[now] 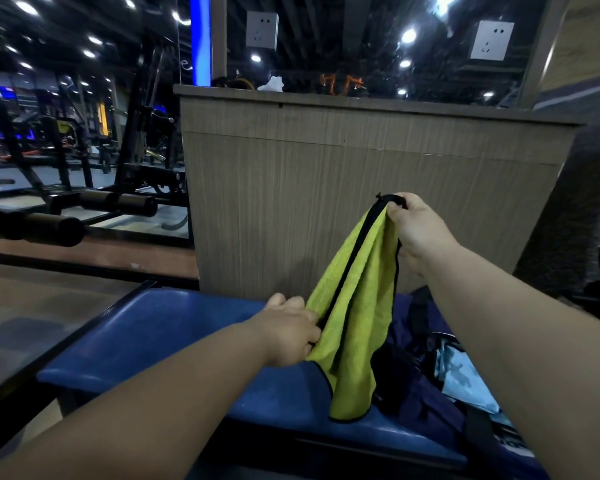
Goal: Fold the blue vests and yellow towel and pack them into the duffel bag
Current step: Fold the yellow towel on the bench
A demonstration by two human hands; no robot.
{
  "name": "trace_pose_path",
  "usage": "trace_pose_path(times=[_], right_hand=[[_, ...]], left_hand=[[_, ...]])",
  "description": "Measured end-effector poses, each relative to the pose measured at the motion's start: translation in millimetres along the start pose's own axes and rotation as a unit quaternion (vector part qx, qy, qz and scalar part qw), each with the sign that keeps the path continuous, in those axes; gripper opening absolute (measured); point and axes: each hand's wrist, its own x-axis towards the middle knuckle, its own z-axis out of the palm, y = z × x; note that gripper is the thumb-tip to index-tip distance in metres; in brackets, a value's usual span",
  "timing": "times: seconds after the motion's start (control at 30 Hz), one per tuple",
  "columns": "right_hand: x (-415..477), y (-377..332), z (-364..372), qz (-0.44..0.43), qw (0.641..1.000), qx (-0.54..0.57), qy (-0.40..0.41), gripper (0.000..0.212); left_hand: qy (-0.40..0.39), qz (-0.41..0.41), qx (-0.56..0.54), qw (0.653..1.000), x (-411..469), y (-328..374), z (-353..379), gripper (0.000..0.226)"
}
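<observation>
Your two bare forearms fill the bottom of the head view, reaching forward over a blue padded bench. Your left hand is low, its fingers curled and pinching the lower left edge of the yellow towel. Your right hand is raised higher and further out, fingers closed round the towel's top corner by its black trim. Between the two grips the towel hangs slack in the air, bunched in long folds, its bottom edge dangling just above the bench seat.

On the right end of the bench, beneath your right arm, sits the dark navy duffel bag, with a black strap across it. Light blue fabric shows at its right side; you cannot tell whether it lies inside the bag or on top of it.

Straight ahead stands a wood-grain counter, with small blurred items on its top ledge. Above it is a dark reflective panel carrying two white wall sockets, bright with ceiling-light glare. To your left, black gym machines with padded rollers stand on a grey floor.
</observation>
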Motion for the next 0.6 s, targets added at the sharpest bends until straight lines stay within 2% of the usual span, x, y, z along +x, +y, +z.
trace_pose_path(times=[0.13, 0.33, 0.4, 0.5, 0.6], right_hand=[[-0.1, 7.1, -1.1, 0.009, 1.000, -0.015, 0.009, 0.020], [-2.5, 20.6, -5.3, 0.047, 0.998, -0.019, 0.047, 0.015], [-2.7, 24.5, -9.3, 0.049, 0.997, -0.028, 0.056, 0.015], [-1.3, 24.3, -16.7, 0.064, 0.994, -0.027, 0.087, 0.013], [-0.5, 25.3, -27.6, 0.075, 0.991, -0.032, 0.104, 0.014]], left_hand=[[-0.094, 0.002, 0.027, 0.995, -2.0, -0.5, -4.3, 0.031], [-0.076, -0.002, 0.003, 0.997, -11.6, -13.2, -8.4, 0.031], [-0.040, -0.003, -0.021, 0.999, -16.4, -21.5, -11.5, 0.028], [0.086, 0.005, -0.072, 0.994, -22.8, -32.2, -13.6, 0.015], [0.234, -0.001, -0.204, 0.951, -26.1, -42.1, -15.9, 0.018]])
